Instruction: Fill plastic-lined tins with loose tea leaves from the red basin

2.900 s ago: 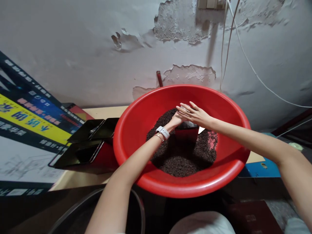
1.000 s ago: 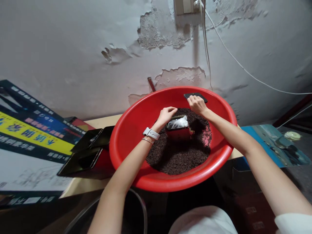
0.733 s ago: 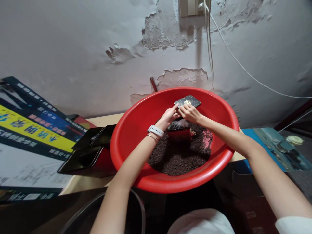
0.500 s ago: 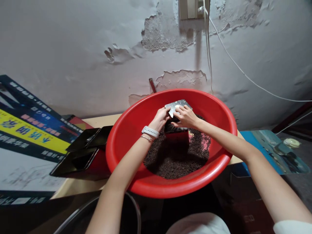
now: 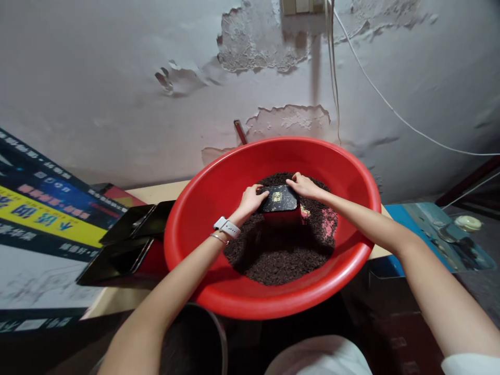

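Both hands press a dark lid onto a red tin standing in a basin of loose dark leaf.

Left hand [image 5: 250, 199] grips the lid [image 5: 279, 198] at its 9 o'clock edge, fingers curled on it; right hand [image 5: 303, 186] holds the 2 o'clock corner, fingers narrow. Lid sits flat on the red tin [image 5: 286, 216], which stands in the dark leaf [image 5: 281, 250] near the centre of the red basin [image 5: 203, 208]. Black trays [image 5: 128, 239] lie at the basin's 9 o'clock, just beside it. White watch [image 5: 227, 227] on left wrist.
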### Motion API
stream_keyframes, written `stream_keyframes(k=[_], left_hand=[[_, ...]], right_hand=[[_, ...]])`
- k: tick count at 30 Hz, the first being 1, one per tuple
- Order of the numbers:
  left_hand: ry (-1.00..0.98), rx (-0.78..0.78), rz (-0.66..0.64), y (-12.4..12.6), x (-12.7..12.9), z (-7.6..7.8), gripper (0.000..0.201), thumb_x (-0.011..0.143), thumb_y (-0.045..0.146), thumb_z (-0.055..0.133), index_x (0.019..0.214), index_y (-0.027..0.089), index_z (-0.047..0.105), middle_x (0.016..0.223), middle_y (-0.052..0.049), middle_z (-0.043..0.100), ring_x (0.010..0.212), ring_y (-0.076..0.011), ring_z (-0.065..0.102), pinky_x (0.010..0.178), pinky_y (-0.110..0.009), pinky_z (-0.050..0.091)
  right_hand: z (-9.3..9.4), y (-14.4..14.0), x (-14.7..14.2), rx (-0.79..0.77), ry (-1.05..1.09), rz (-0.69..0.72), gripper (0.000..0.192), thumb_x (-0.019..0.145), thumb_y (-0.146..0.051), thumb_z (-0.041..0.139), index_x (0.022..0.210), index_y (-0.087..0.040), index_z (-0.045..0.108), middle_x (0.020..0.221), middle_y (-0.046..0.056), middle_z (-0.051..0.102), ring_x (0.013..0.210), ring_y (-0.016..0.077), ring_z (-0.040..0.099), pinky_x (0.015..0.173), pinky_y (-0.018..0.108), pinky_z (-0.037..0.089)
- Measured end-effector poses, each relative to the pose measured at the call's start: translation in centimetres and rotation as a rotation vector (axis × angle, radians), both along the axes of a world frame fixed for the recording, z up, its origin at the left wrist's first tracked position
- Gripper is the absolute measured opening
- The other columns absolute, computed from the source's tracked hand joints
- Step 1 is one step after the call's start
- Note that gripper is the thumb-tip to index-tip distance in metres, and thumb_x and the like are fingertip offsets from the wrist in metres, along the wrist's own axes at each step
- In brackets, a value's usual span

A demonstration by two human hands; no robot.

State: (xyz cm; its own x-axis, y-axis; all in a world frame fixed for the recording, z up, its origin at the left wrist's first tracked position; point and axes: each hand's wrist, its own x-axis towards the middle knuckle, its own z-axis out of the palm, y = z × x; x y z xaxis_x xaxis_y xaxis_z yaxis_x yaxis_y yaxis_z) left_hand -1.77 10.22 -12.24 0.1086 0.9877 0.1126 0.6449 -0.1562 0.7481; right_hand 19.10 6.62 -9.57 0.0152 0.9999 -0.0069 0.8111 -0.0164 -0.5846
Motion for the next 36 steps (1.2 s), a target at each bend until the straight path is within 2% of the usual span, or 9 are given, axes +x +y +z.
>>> stream_keyframes(k=[2,4,9,11,17,22,27,31,36], left_hand=[[-0.023,-0.049,0.006,-0.1,0.2,-0.6,0.04,0.079,0.036,0.068,0.113,0.014,0.063,0.128,-0.019,0.064,0.122,-0.0296,0.059,0.103,-0.038,0.043],[-0.068,-0.086,0.025,0.0,0.5,-1.1,0.045,0.081,0.042,0.067,0.116,0.014,0.06,0.129,-0.019,0.063,0.121,-0.0288,0.06,0.101,-0.036,0.043],[-0.222,-0.177,0.027,0.8,1.5,-1.8,0.037,0.078,0.047,0.069,0.099,0.017,0.063,0.112,-0.014,0.071,0.109,-0.0286,0.064,0.092,-0.035,0.048],[-0.264,-0.187,0.038,1.0,1.9,-2.0,0.036,0.077,0.047,0.07,0.096,0.017,0.062,0.113,-0.015,0.071,0.109,-0.0286,0.064,0.091,-0.035,0.048],[-0.202,-0.192,0.05,0.4,2.1,-1.7,0.035,0.082,0.048,0.061,0.096,0.016,0.06,0.123,-0.02,0.066,0.117,-0.0332,0.061,0.096,-0.04,0.045],[-0.247,-0.177,0.074,-0.2,1.6,-2.2,0.034,0.084,0.049,0.058,0.097,0.017,0.059,0.12,-0.018,0.068,0.115,-0.0329,0.062,0.096,-0.041,0.046],[-0.335,-0.166,0.071,-0.3,1.7,-3.0,0.037,0.081,0.046,0.062,0.102,0.016,0.061,0.108,-0.013,0.072,0.109,-0.0297,0.064,0.094,-0.039,0.048],[-0.335,-0.174,0.063,-0.6,1.7,-2.8,0.041,0.083,0.045,0.059,0.112,0.016,0.06,0.119,-0.014,0.069,0.116,-0.0296,0.061,0.098,-0.039,0.045],[-0.22,-0.175,0.135,-1.1,1.7,-2.3,0.046,0.092,0.043,0.05,0.127,0.014,0.054,0.138,-0.018,0.058,0.131,-0.0307,0.051,0.107,-0.039,0.038]], right_hand=[[-0.5,-0.3,-0.5,-0.097,0.022,0.019,0.047,0.099,-0.049,0.038,0.126,-0.011,0.049,0.133,0.021,0.058,0.122,0.0299,0.056,0.1,0.036,0.04],[-0.7,-0.4,-0.8,-0.115,0.028,0.019,0.047,0.1,-0.049,0.038,0.126,-0.012,0.049,0.133,0.02,0.059,0.123,0.0297,0.056,0.1,0.036,0.04],[-1.0,0.4,-0.3,-0.08,0.033,-0.006,0.042,0.101,-0.046,0.039,0.121,-0.013,0.053,0.129,0.018,0.062,0.12,0.0263,0.058,0.097,0.032,0.041],[-1.1,0.8,0.1,-0.079,0.023,-0.011,0.039,0.101,-0.045,0.039,0.116,-0.013,0.056,0.126,0.017,0.064,0.116,0.0253,0.06,0.095,0.031,0.042],[-1.2,0.7,0.1,-0.119,0.077,-0.019,0.036,0.101,-0.042,0.038,0.102,-0.015,0.061,0.121,0.016,0.066,0.113,0.0262,0.061,0.094,0.03,0.043],[-1.3,0.1,-0.8,-0.158,0.164,-0.06,0.045,0.1,-0.046,0.036,0.123,-0.011,0.053,0.128,0.021,0.062,0.112,0.0272,0.062,0.09,0.033,0.047],[-1.8,0.1,-1.1,-0.15,0.203,-0.089,0.056,0.097,-0.052,0.043,0.133,-0.01,0.045,0.135,0.022,0.057,0.123,0.0295,0.056,0.099,0.036,0.043],[-2.0,-0.1,-1.1,-0.129,0.215,-0.103,0.055,0.097,-0.052,0.043,0.132,-0.01,0.046,0.133,0.021,0.059,0.123,0.0296,0.057,0.101,0.037,0.041],[-2.1,-0.5,-1.3,-0.107,0.262,-0.169,0.056,0.099,-0.051,0.038,0.134,-0.008,0.045,0.134,0.022,0.058,0.123,0.0301,0.057,0.102,0.037,0.041]])
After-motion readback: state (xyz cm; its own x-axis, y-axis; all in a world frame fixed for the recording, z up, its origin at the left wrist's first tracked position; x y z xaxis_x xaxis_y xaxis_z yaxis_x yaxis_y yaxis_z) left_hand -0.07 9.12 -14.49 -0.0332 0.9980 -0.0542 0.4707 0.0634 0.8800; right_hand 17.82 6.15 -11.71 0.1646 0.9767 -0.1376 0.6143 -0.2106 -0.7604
